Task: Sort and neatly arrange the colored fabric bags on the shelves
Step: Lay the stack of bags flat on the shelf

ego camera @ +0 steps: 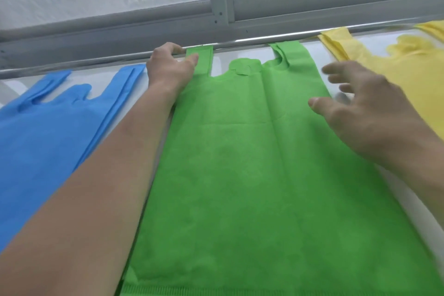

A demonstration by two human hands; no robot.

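my left hand (168, 67) pinches green bag (264, 163) strap at 11 o'clock | my right hand (355, 108) spread open, blurred, 2 o'clock | blue bag (43, 132) 9 | yellow bag (413, 74) 2

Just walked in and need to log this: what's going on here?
A person is laying out fabric bags on a white shelf. The left hand pinches the left handle of the green bag, which lies flat in the middle. The right hand hovers open over its right edge. A blue bag lies left, a yellow bag right.
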